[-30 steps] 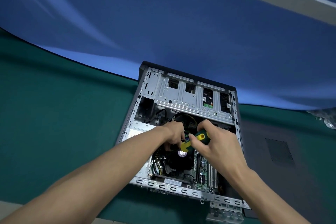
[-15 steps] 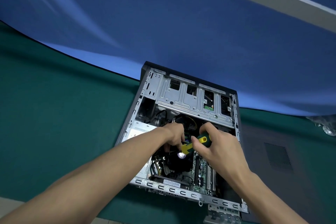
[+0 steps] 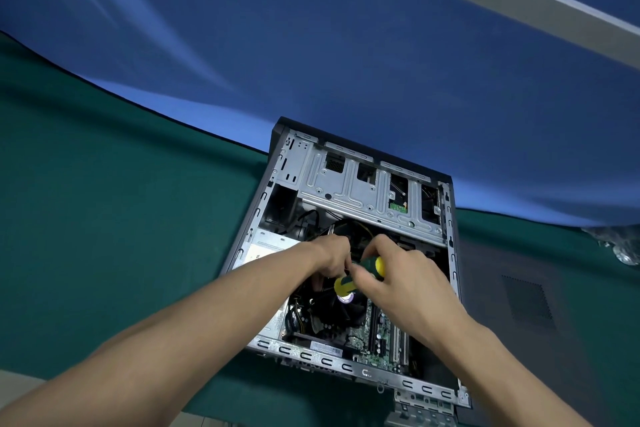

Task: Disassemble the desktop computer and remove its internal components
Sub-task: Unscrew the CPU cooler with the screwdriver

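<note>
The open desktop case (image 3: 446,388) lies on its side on the green table, its silver drive cage (image 3: 360,191) at the far end. Inside sit the black CPU fan (image 3: 341,314), the motherboard with memory slots (image 3: 384,340) and the power supply (image 3: 263,250) at the left. My right hand (image 3: 405,284) is shut on a green and yellow screwdriver (image 3: 360,274), held above the fan. My left hand (image 3: 332,258) reaches in beside it, fingers curled by the screwdriver's lower end; what they grip is hidden.
The removed dark side panel (image 3: 526,302) lies flat to the right of the case. A crumpled clear plastic piece (image 3: 620,246) sits at the far right edge. A blue backdrop (image 3: 311,62) hangs behind the green table surface (image 3: 104,218).
Both hands shifted slightly left over the fan with the screwdriver; the handle has turned a little in my right hand. The view has drifted slightly.
</note>
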`<state>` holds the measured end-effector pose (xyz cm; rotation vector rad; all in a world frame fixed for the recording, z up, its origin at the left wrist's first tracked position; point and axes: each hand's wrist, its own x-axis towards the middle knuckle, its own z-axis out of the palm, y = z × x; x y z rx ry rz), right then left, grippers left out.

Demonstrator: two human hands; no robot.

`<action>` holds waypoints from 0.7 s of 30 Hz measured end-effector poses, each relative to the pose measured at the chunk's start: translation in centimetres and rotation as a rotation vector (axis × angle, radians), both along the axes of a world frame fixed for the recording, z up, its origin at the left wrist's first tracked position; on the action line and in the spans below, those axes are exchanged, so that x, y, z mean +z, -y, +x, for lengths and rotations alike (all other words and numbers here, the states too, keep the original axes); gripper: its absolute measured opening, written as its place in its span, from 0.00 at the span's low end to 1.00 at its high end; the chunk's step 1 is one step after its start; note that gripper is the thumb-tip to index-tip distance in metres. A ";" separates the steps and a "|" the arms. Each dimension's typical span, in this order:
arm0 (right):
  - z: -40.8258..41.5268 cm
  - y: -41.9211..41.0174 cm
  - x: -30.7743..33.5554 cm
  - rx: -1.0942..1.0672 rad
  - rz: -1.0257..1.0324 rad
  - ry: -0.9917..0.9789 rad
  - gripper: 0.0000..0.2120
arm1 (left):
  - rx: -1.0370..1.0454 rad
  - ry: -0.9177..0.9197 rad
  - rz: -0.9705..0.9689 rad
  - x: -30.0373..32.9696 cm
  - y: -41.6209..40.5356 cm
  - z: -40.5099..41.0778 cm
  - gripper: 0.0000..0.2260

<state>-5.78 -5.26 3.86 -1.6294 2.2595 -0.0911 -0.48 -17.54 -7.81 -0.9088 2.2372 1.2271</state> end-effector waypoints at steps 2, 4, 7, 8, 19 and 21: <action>0.1 -0.1 0.3 0.017 0.039 0.067 0.12 | 0.000 -0.004 0.000 0.0 -0.1 -0.1 0.09; 0.3 -0.3 0.6 -0.013 0.058 0.038 0.12 | 0.001 0.003 0.015 -0.1 0.0 -0.1 0.09; 0.5 -0.2 0.7 -0.040 0.069 -0.038 0.15 | 0.006 -0.001 0.024 -0.5 0.0 -0.1 0.09; 0.5 -0.1 0.7 -0.020 0.081 -0.005 0.14 | 0.004 -0.004 0.019 -0.6 0.0 -0.1 0.09; 1.3 0.0 0.9 -0.013 0.095 0.034 0.12 | -0.030 -0.029 -0.038 -0.4 -0.2 0.2 0.05; 1.4 -0.1 0.8 -0.044 0.107 0.018 0.14 | -0.025 -0.024 -0.042 -0.4 -0.2 0.2 0.07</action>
